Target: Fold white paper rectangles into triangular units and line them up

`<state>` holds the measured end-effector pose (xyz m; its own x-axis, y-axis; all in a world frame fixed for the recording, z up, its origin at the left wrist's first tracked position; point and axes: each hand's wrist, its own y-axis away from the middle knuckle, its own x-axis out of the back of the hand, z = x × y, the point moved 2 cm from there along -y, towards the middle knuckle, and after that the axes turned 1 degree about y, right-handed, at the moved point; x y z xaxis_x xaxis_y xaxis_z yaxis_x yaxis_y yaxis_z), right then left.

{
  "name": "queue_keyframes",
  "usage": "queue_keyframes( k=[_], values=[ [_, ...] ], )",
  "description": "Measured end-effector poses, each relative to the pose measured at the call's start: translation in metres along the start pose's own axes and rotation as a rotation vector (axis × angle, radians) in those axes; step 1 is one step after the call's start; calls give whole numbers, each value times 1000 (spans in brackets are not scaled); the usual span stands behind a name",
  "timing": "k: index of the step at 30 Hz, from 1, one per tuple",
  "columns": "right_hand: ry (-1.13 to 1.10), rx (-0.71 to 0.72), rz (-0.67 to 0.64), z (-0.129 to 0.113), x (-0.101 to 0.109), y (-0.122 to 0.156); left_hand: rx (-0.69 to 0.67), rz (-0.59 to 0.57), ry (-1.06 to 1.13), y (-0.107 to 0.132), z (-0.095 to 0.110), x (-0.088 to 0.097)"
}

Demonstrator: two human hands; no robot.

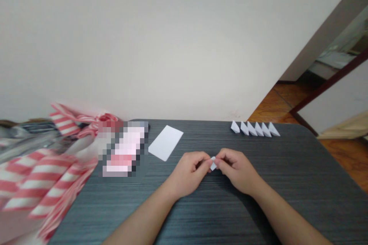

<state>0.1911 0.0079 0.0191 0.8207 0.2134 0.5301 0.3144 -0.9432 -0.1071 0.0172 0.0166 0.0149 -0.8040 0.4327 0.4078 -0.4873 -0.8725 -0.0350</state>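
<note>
Your left hand (186, 172) and right hand (235, 170) both pinch the small folded white paper piece (213, 164) between their fingertips over the dark worktop (287, 160), so press evenly and line its edges up with the folded paper pieces (255, 129) ahead.

A small folded piece of white paper (213, 164), narrow and pointed at its upper end, stands tilted, pinched between the left fingers (204, 162) and right fingers (219, 162); only a sliver shows, the rest hidden behind them.
</note>
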Motion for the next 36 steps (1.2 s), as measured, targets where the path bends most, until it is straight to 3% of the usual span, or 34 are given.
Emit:
queue_keyframes(
  k=[22,36],
  values=[
    [-23,8,15,-1,1,0,36,93,156,1,-2,-2],
    [-285,-158,81,15,-4,3,71,197,377,-1,-12,-5]
  ],
)
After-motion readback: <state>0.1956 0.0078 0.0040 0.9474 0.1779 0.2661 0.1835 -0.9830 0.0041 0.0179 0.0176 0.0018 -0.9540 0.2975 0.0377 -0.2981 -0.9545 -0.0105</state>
